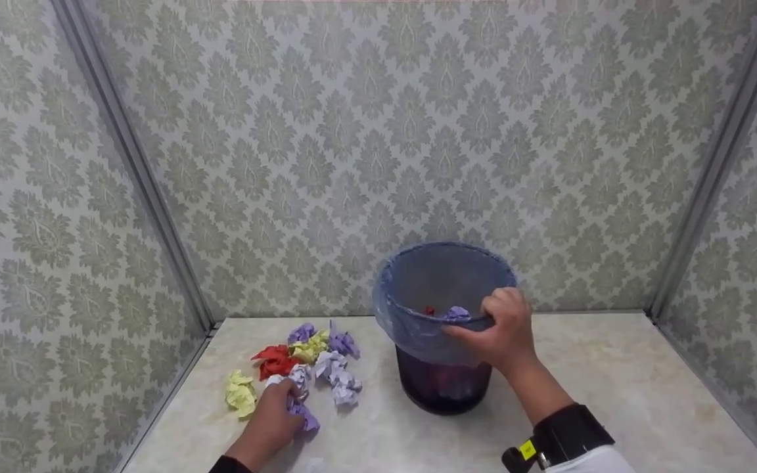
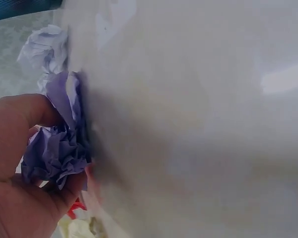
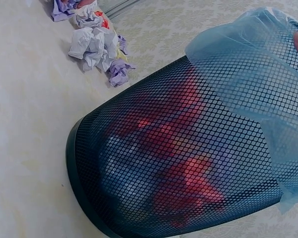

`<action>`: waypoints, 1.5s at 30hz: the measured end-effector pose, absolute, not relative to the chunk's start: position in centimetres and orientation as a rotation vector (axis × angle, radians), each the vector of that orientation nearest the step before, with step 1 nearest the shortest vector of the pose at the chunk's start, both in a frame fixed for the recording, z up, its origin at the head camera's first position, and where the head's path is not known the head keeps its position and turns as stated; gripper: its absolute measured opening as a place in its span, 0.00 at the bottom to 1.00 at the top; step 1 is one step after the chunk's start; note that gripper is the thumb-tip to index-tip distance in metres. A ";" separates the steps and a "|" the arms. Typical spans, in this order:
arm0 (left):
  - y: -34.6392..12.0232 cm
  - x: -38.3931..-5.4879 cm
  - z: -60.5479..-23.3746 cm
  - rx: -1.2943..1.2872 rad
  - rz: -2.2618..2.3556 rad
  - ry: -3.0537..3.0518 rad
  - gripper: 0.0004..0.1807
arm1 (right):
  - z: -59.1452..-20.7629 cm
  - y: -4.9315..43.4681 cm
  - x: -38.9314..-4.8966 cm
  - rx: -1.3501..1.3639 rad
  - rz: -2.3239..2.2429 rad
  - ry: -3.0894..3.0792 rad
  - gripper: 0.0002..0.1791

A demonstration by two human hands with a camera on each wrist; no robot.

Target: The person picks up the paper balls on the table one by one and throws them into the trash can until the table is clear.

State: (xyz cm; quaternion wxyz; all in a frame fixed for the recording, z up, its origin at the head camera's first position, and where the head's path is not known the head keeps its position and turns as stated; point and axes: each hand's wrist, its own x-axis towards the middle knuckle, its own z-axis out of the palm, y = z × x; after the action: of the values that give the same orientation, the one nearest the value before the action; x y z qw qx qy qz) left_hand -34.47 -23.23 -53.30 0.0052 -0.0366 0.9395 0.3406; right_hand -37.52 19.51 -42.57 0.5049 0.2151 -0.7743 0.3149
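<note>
My left hand [image 1: 275, 420] grips a crumpled purple paper ball [image 2: 57, 153] low over the table, fingers and thumb curled about it. Around that hand lie more crumpled papers: red [image 1: 276, 362], yellow [image 1: 240, 394], white [image 1: 345, 386] and purple [image 1: 342, 341]. My right hand [image 1: 506, 328] holds the near right rim of a black mesh wastebasket [image 3: 164, 158], thumb outside along the rim. A blue plastic liner [image 3: 248, 64] is folded over that rim. Through the mesh in the right wrist view, red and pale crumpled papers show inside; a purple one [image 1: 457, 313] is visible through the mouth.
The pale table [image 1: 582, 381] meets patterned wall panels [image 1: 365, 131] at the back and both sides. The wastebasket stands near the back edge, right of the paper pile. A small whitish patch [image 1: 313, 465] shows at the near edge.
</note>
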 end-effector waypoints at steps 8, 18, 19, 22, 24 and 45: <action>-22.6 -34.2 -49.0 -0.057 1.104 3.013 0.22 | -42.6 19.4 -37.5 0.506 0.772 -1.870 0.43; -21.5 -34.2 -41.6 0.115 1.235 3.103 0.21 | -42.6 19.5 -37.5 0.518 0.777 -1.869 0.43; -21.4 -34.3 -40.8 0.124 1.246 3.098 0.20 | -42.5 19.5 -37.5 0.521 0.775 -1.867 0.43; -21.0 -34.5 -38.4 0.140 1.272 3.071 0.20 | -42.5 19.5 -37.5 0.529 0.771 -1.859 0.43; -20.8 -34.6 -36.9 0.170 1.289 3.057 0.19 | -42.5 19.4 -37.5 0.529 0.765 -1.850 0.43; -15.5 -35.7 -24.1 0.535 1.358 3.120 0.21 | -42.8 19.6 -37.6 0.517 0.775 -1.888 0.43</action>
State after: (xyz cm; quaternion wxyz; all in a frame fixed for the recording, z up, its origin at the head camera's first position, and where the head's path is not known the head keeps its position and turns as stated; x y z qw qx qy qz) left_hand -35.71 -15.47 -24.09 -0.1509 0.1535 0.8954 0.3897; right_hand -37.61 19.62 -42.79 0.4951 0.2133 -0.7791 0.3199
